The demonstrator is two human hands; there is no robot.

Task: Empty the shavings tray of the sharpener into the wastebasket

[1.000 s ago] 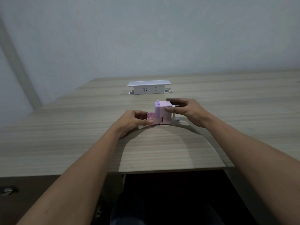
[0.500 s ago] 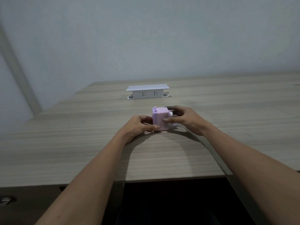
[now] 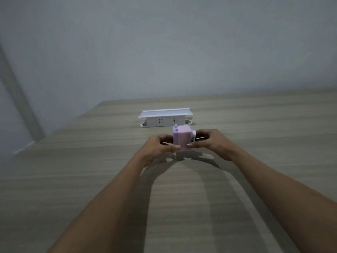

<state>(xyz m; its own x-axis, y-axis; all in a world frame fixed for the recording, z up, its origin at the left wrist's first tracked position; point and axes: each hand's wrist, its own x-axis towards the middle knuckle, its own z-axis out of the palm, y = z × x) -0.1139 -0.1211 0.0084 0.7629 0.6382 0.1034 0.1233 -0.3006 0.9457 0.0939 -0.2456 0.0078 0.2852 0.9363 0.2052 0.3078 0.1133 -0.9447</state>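
Observation:
A small pink box-shaped sharpener (image 3: 182,138) is held between both hands, slightly above the wooden table (image 3: 91,179). My left hand (image 3: 158,148) grips its left side with thumb and fingers. My right hand (image 3: 211,143) grips its right side, near the white crank end (image 3: 194,133). The shavings tray sits flush in the body and does not stick out. No wastebasket is in view.
A white pop-up power socket block (image 3: 165,118) stands on the table just behind the sharpener. A grey wall rises behind the table. The table's left edge runs diagonally at the left.
The pink tray that stuck out on the left one second ago is now pushed into the body. Both hands have lifted the sharpener a little, and the view has tilted up.

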